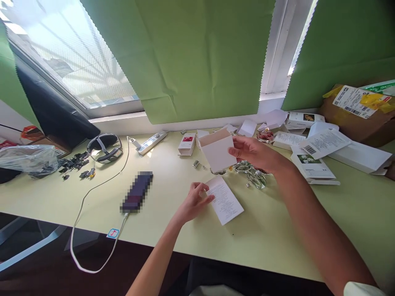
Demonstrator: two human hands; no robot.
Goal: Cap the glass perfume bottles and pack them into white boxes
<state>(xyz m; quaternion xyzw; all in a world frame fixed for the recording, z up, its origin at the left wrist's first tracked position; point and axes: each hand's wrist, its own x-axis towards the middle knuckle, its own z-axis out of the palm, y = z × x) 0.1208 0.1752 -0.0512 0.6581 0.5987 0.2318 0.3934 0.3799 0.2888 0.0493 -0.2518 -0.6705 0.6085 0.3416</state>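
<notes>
In the head view my right hand grips a white carton by its right side, thumb in front. The carton is tilted above the table, its top open and its plain side facing me. My left hand has curled fingers at the left edge of another white carton, covered in small print and lying on the table. Its thumb rests over that edge. Behind the right hand lie clear glass bottles, partly hidden by the raised carton. Small silver caps sit to the left of them.
A white carton with a red picture stands behind. More cartons and a brown cardboard box are on the right. To the left are a phone on a white cable, a power strip and a headset.
</notes>
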